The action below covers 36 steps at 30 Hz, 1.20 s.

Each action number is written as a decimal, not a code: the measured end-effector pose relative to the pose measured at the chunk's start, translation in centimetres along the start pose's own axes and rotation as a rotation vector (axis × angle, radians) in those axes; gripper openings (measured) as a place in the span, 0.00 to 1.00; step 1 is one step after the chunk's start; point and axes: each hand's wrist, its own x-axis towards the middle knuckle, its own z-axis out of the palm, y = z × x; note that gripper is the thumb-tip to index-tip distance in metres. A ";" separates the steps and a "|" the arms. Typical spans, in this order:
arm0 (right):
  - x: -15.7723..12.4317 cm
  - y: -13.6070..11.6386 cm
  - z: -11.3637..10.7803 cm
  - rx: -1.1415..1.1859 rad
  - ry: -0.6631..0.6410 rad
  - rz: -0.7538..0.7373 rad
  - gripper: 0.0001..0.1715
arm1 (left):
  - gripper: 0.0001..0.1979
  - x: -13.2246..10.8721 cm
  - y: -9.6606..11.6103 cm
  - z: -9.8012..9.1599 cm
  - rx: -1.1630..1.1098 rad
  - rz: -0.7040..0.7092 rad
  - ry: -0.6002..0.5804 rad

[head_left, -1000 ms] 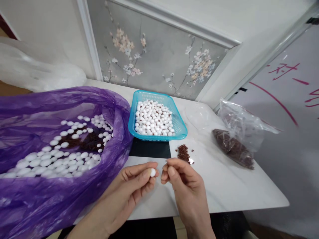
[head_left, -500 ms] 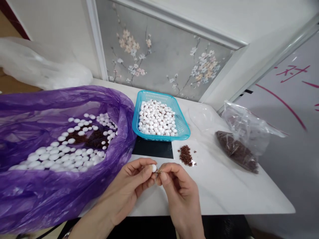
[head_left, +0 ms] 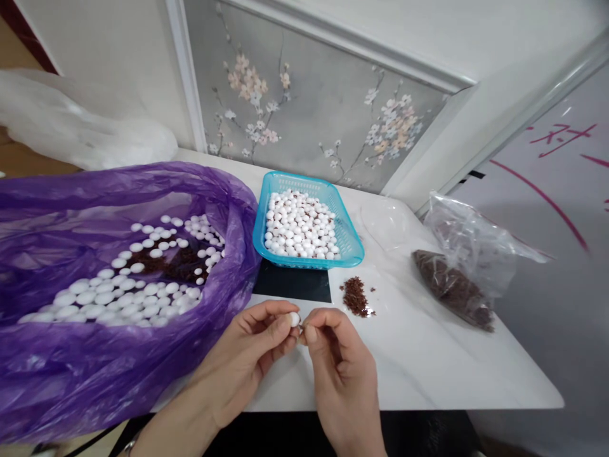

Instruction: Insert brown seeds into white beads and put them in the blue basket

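Observation:
Between the thumb and fingers of my left hand (head_left: pixel 259 343) is a small white ball (head_left: pixel 295 319). My right hand (head_left: pixel 337 358) pinches beside it, its fingertips close against the ball's right side; what they hold is too small to make out. Just beyond my right hand lies a little heap of reddish-brown bits (head_left: pixel 356 296) on the white table (head_left: pixel 428 362). A blue plastic basket (head_left: pixel 352 244), filled with similar white balls (head_left: pixel 301 225) and some brown bits, stands behind my hands.
At left, an open purple plastic bag (head_left: pixel 200 336) holds many white balls and brown pieces. A clear bag (head_left: pixel 457 285) of brown material lies at right. A black flat piece (head_left: pixel 291 282) sits before the basket. Behind stands a floral panel (head_left: pixel 304 95), with a whiteboard (head_left: pixel 547 209) at right.
My right hand has shifted very slightly to the left and its fingertips have turned a little. My left hand keeps the white ball in nearly the same place.

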 end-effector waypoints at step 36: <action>1.7 0.9 2.0 -0.199 0.149 -0.150 0.05 | 0.07 0.2 -0.1 0.2 -0.006 0.054 0.047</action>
